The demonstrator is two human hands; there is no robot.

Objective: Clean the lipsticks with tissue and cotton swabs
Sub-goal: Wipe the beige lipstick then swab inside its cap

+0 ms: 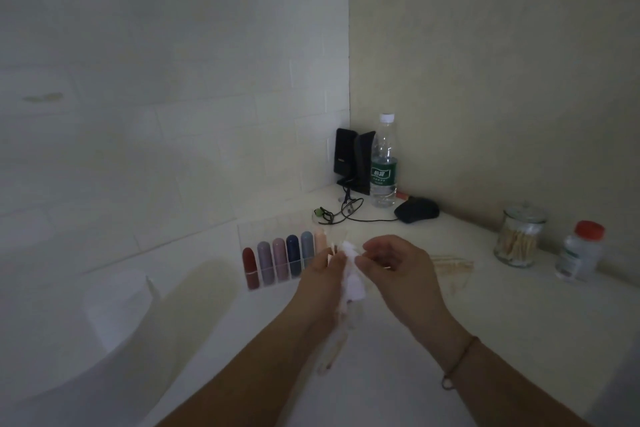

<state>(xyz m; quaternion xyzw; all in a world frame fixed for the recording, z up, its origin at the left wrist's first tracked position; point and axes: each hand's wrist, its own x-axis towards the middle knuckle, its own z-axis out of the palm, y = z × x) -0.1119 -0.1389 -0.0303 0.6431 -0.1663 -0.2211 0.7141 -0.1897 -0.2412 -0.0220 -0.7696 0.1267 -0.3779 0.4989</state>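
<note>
Lipsticks (280,262): six capped tubes, red, mauve, pink, navy, grey-blue and peach, upright in a row inside a clear acrylic organiser (254,229) at centre, against the wall at 9 o'clock of the hands.

Tissue (353,279): white, crumpled, pinched from both sides. Left hand (320,282) grips its lower part together with a pale stick-like item, too blurred to name. Right hand (394,265) pinches its upper edge with curled fingers; thin bracelet (460,359) on that wrist.

Cotton swabs: loose pile (453,262) at 3 o'clock, just beside the right hand; a further supply in a glass jar (518,236) further right.

Surroundings: small white bottle with red cap (580,251) beside the jar; water bottle (383,163), black speakers (353,159), mouse (417,211) and cables in the corner at 12 o'clock; white tissue roll (114,312) at 8 o'clock.

Open white tabletop (519,322) lies near the forearms.
</note>
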